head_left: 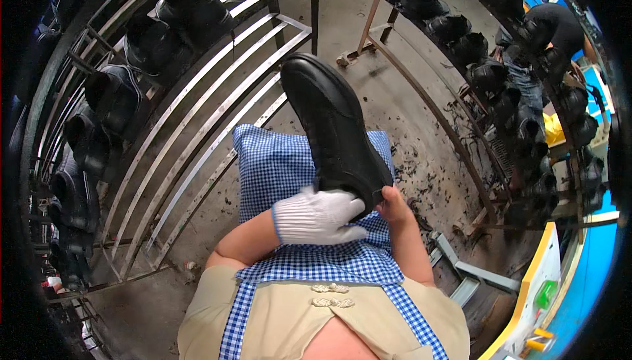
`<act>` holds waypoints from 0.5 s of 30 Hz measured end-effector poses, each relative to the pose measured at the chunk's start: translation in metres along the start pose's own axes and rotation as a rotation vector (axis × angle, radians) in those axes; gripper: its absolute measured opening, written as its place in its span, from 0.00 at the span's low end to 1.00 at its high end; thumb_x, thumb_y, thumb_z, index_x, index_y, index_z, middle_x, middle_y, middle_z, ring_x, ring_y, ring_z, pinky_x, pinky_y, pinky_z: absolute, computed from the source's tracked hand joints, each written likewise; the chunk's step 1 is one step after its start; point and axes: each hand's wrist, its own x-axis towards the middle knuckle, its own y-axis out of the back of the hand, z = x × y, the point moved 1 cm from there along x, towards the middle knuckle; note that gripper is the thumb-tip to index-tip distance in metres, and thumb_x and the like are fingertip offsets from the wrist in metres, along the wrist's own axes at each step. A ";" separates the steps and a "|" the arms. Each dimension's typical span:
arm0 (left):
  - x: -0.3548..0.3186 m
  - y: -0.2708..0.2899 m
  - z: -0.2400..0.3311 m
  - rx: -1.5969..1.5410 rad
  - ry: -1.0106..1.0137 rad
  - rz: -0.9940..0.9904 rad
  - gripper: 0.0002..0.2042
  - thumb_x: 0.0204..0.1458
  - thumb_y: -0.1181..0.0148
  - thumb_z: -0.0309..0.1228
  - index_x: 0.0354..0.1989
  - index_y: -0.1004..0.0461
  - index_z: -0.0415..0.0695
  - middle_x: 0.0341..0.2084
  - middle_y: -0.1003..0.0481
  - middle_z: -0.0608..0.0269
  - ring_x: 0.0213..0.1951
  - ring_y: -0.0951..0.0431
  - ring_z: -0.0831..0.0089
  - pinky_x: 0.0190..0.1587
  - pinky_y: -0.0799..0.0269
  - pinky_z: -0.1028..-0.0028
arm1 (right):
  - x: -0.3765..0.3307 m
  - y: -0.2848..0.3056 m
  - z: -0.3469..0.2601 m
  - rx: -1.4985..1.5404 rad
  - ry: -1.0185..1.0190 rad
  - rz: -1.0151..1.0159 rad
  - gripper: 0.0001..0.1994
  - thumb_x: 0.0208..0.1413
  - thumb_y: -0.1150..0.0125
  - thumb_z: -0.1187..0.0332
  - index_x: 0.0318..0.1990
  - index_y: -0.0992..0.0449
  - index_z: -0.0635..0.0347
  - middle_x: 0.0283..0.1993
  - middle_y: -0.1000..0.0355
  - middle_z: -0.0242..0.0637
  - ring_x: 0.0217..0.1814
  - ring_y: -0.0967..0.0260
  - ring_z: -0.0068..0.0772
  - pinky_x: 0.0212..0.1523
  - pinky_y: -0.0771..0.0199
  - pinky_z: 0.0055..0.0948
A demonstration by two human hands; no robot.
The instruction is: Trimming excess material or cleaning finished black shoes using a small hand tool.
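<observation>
A black leather shoe (332, 123) lies on my lap over a blue-and-white checked apron (276, 162), its toe pointing away from me. My left hand (319, 215), in a white knitted glove, wraps around the shoe's heel end. My bare right hand (394, 203) grips the same end from the right side, thumb up against the leather.
A metal rack (197, 116) curves along the left with several black shoes (112, 96) on it. A second rack (487, 77) of black shoes runs along the right, and a person in dark clothes (540, 37) stands behind it. Dark scraps litter the concrete floor (428, 156).
</observation>
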 end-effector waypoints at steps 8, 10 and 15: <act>-0.006 0.010 -0.076 -0.976 0.007 1.138 0.24 0.52 0.36 0.33 0.56 0.33 0.36 0.49 0.27 0.53 0.52 0.27 0.67 0.54 0.30 0.70 | -0.005 -0.015 0.010 0.320 0.063 -0.027 0.37 0.50 0.37 0.46 0.63 0.37 0.58 0.37 0.28 0.26 0.25 0.39 0.14 0.19 0.46 0.15; 0.011 0.030 -0.079 -1.299 -0.051 1.110 0.28 0.51 0.35 0.32 0.59 0.36 0.36 0.49 0.27 0.58 0.52 0.28 0.69 0.56 0.32 0.70 | -0.009 -0.007 0.024 0.352 0.057 -0.047 0.37 0.50 0.37 0.46 0.63 0.37 0.58 0.37 0.28 0.26 0.25 0.40 0.14 0.19 0.46 0.15; 0.004 0.032 -0.070 -1.269 -0.016 1.075 0.24 0.48 0.37 0.25 0.56 0.32 0.38 0.47 0.25 0.57 0.50 0.26 0.69 0.55 0.30 0.70 | 0.004 0.046 0.018 -0.325 -0.178 0.031 0.13 0.59 0.41 0.63 0.47 0.22 0.59 0.32 0.24 0.28 0.26 0.33 0.17 0.25 0.35 0.18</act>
